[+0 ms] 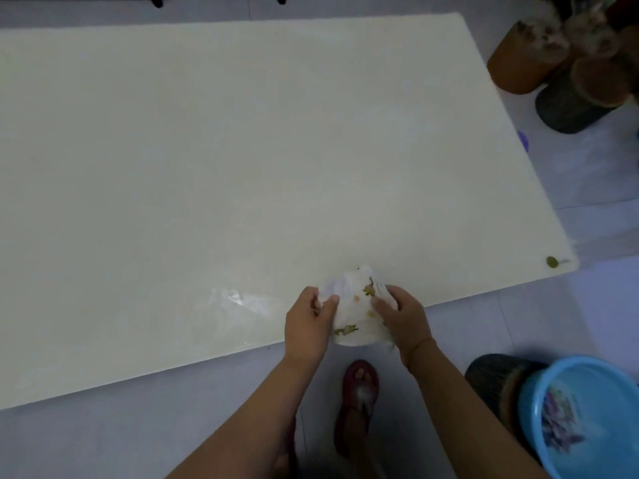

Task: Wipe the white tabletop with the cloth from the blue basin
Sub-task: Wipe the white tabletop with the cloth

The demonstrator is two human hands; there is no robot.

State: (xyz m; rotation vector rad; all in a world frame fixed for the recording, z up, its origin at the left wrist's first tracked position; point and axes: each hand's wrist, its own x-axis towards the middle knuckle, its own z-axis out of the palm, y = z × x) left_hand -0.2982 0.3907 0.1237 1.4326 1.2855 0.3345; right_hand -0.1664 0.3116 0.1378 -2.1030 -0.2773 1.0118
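A white cloth [356, 307] with small yellow-green prints is bunched between both hands at the near edge of the white tabletop [242, 150]. My left hand [307, 326] grips its left side and my right hand [404, 319] grips its right side. The blue basin [587, 413] sits low at the right on a dark stool, with a flower print inside. A wet streak [235, 299] shines on the tabletop just left of my hands. A small green spot [552, 261] lies by the table's near right corner.
Brown and dark stools [567, 74] stand on the tiled floor beyond the table's right edge. A foot in a red slipper [359, 392] is on the floor below my hands. A dark stool [498, 378] holds the basin.
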